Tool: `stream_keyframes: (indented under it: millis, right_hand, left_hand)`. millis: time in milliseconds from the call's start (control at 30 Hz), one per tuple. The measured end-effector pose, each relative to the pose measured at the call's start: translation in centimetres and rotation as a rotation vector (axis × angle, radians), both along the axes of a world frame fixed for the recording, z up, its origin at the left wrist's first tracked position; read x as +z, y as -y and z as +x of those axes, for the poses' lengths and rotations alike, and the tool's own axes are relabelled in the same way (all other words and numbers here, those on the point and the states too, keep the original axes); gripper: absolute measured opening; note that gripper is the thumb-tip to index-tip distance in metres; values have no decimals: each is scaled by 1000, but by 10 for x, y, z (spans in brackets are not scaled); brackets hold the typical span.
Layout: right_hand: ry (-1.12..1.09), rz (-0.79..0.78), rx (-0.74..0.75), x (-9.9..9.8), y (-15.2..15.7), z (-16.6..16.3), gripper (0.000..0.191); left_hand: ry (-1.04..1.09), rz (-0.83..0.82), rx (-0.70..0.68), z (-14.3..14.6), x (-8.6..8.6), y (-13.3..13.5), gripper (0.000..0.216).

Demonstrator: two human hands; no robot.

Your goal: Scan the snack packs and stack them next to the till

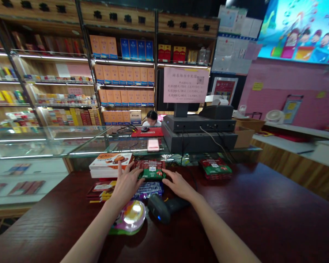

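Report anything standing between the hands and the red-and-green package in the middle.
Nothing visible blocks them: the left hand and right hand are at opposite ends of the red-and-green package, each seemingly touching it. The barcode scanner and blue-purple packets lie on its near side, not between either hand and its end.

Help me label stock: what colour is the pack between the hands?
The pack is red and green; head view.
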State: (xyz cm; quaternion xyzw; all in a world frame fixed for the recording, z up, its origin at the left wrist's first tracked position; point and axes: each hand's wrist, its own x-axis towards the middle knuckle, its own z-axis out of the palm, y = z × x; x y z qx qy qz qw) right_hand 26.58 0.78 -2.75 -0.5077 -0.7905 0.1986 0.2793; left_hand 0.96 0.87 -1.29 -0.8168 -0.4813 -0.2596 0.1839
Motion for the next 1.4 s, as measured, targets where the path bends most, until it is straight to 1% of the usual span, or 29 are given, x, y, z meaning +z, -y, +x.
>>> stream_keyframes:
  millis: [267, 433, 600, 767, 900, 1100, 1233, 1400]
  right_hand:
    - [-33, 94, 2, -7, -1, -1, 44]
    - [-46, 173, -30, -12, -1, -2, 43]
    - [-82, 232, -46, -14, -1, -2, 44]
    - [-151, 324, -53, -14, 1, -2, 43]
    - [-195, 380, -55, -12, 3, -1, 43]
    - [-207, 418, -57, -11, 4, 1, 42]
    - [-197, 425, -63, -12, 5, 1, 43]
    - [-167, 446, -68, -12, 4, 2, 49]
  left_hand:
    - [20, -11, -31, -6, -7, 1, 26]
    - [50, -26, -56, -5, -9, 4, 33]
    - [113, -20, -76, -5, -7, 6, 40]
    - [199, -36, -97, -5, -2, 9, 43]
    - [245, -64, -117, -6, -2, 8, 47]
    - [262, -87, -153, -7, -9, 4, 47]
    - [279, -90, -165, -7, -9, 4, 46]
    - [318, -109, -186, -7, -8, 3, 45]
